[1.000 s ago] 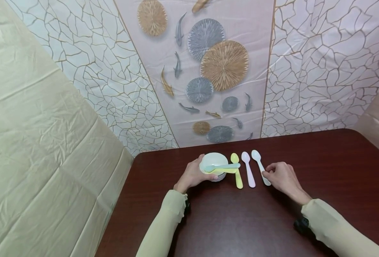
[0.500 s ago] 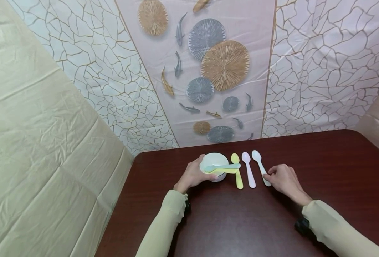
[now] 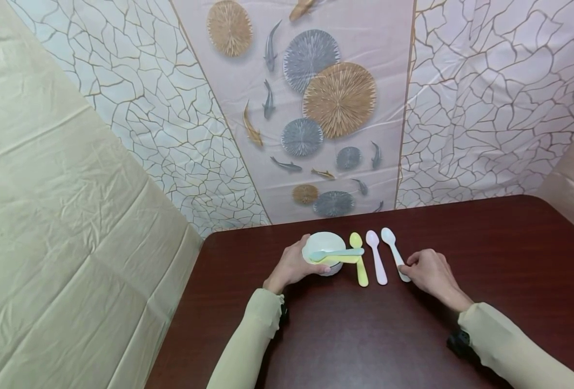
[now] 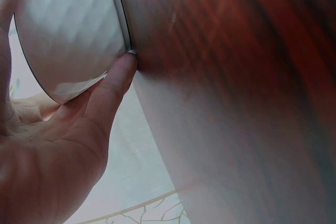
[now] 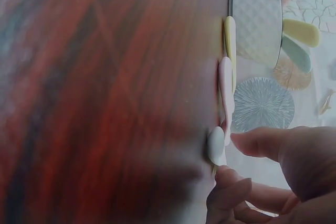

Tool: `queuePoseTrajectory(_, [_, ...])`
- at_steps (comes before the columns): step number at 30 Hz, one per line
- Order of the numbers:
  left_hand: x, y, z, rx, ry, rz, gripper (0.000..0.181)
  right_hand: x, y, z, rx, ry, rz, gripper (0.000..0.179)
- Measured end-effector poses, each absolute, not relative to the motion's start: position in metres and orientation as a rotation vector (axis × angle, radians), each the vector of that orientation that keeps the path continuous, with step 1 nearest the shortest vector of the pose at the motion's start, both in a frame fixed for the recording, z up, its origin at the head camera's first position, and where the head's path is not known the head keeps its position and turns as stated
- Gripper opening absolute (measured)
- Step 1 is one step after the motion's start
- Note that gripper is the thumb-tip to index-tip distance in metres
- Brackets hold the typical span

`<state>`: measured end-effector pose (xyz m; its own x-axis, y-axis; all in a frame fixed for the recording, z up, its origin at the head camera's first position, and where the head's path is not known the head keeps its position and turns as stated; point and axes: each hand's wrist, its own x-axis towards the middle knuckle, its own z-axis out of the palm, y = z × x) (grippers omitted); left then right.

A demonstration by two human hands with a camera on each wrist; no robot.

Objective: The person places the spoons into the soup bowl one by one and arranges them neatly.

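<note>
From where I sit, the widest thing in my feed is the dark red-brown table (image 3: 355,337), its grain streaked in the wrist views. The left hand (image 3: 294,263) grips the bowl (image 3: 323,241), thumb on the near side, fingers round behind. The right hand (image 3: 427,271) bends its thumb and fingers about the handle end of the white spoon (image 3: 389,236); I cannot tell whether they pinch it. The bowl is white and stands upright towards the table's far edge, its wall quilted with shallow diamonds and thin dark lines tracing rim and base. I see a mint-green spoon (image 3: 340,252) and a yellow spoon (image 3: 342,259) dipping into it, their handles jutting over the rim to the right. Under those handles lies a pale-yellow spoon (image 3: 356,239), then a pale-pink spoon (image 3: 376,258), then the white one, scoops away from me, handles towards me, slim and smooth with rounded ends.
</note>
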<state>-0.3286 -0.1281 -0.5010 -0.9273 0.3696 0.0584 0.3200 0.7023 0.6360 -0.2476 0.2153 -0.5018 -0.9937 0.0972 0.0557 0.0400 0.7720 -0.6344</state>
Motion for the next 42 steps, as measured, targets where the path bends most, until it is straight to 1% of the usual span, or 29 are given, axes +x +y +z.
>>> queuePoseTrajectory(3, [-0.328, -0.128, -0.501, 0.572, 2.827, 1.040, 0.105, -0.248, 0.216, -0.503, -0.110, -2.883, 1.018, 0.027])
queuePoseTrajectory(13, [-0.328, -0.128, -0.502, 0.572, 2.817, 1.056, 0.111, -0.248, 0.216, -0.505, -0.128, -2.902, 1.003, 0.024])
queuePoseTrajectory(20, [-0.328, -0.128, -0.501, 0.563, 2.801, 1.082, 0.112, -0.248, 0.214, -0.506, -0.139, -2.908, 1.011, 0.022])
queuePoseTrajectory(30, [-0.327, -0.128, -0.500, 0.570, 2.807, 1.077, 0.112, -0.247, 0.215, -0.510, -0.096, -2.892, 1.013, 0.029])
queuePoseTrajectory(31, [-0.327, -0.128, -0.500, 0.569, 2.803, 1.083, 0.112, -0.252, 0.219, -0.519, -0.085, -2.886, 1.008, 0.029])
queuePoseTrajectory(36, [-0.326, -0.128, -0.500, 0.568, 2.795, 1.100, 0.110, -0.260, 0.225, -0.530, -0.085, -2.896, 1.022, 0.031])
queuePoseTrajectory(42, [-0.326, -0.127, -0.500, 0.547, 2.804, 1.078, 0.112, -0.271, 0.233, -0.552, -0.046, -2.871, 1.019, 0.035])
